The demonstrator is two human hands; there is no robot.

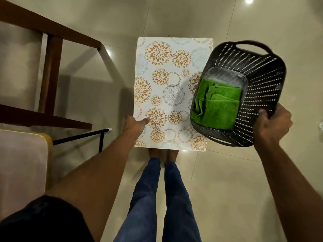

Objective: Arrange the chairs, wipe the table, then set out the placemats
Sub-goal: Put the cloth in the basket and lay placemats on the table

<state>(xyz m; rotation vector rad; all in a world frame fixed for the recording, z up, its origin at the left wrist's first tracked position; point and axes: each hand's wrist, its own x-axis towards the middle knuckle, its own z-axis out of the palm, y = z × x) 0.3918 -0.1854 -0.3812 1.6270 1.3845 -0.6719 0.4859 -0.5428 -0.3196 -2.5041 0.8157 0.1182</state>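
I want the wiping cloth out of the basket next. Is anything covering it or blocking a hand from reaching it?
Nothing visible covers the green cloth; it lies folded and exposed in the open basket. But the right hand grips the basket's rim and the left hand holds the placemat.

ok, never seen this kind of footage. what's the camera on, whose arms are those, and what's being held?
There is no robot here. One wide-angle camera sits on a person's head and looks forward and down, so you see their own arms, their jeans and the tiled floor.

The left hand pinches the edge of a placemat printed with orange and grey flower circles. It is held out flat above the floor and hides most of the feet.

The right hand grips the rim of a dark perforated plastic basket, tilted toward the camera. Inside lies a folded green cloth on something pale and shiny that I cannot identify.

At left are wooden furniture legs and rails, and a cushioned seat at the lower left.
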